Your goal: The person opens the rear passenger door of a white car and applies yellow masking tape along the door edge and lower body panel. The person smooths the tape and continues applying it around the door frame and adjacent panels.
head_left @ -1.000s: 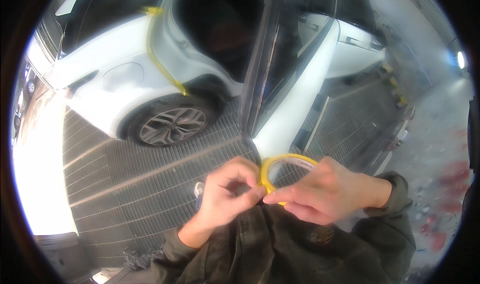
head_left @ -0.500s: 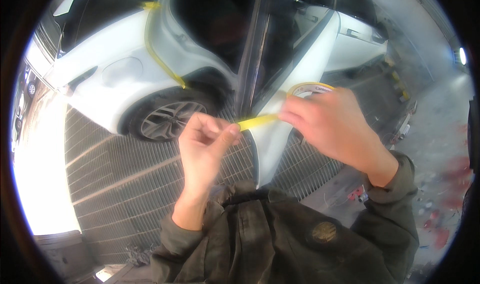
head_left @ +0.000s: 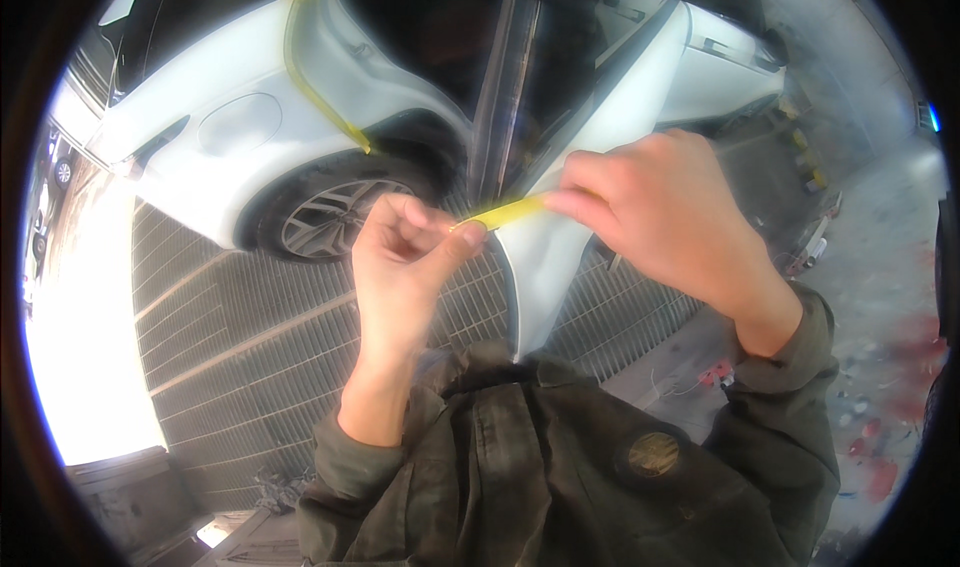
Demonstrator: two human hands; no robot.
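Note:
A short length of yellow masking tape (head_left: pixel 512 212) stretches between my two hands in front of the car's open door. My left hand (head_left: pixel 395 272) pinches its free end between thumb and forefinger, the other fingers curled. Closed on the tape's other end is my right hand (head_left: pixel 665 217), its back toward me; the tape roll is hidden behind it. A separate strip of yellow tape (head_left: pixel 310 87) runs down the white car body (head_left: pixel 200 182), ending at the rear wheel arch.
Below the car body is the rear wheel (head_left: pixel 335 222), over a slatted metal floor grating (head_left: pixel 250 337). The open white door (head_left: pixel 640 97) reaches toward me, its edge just beyond my hands. On the right lies a paint-stained floor (head_left: pixel 870 367).
Both hands have risen slightly, and the tape between them tilts a little more. The roll that showed above my right hand is now out of sight.

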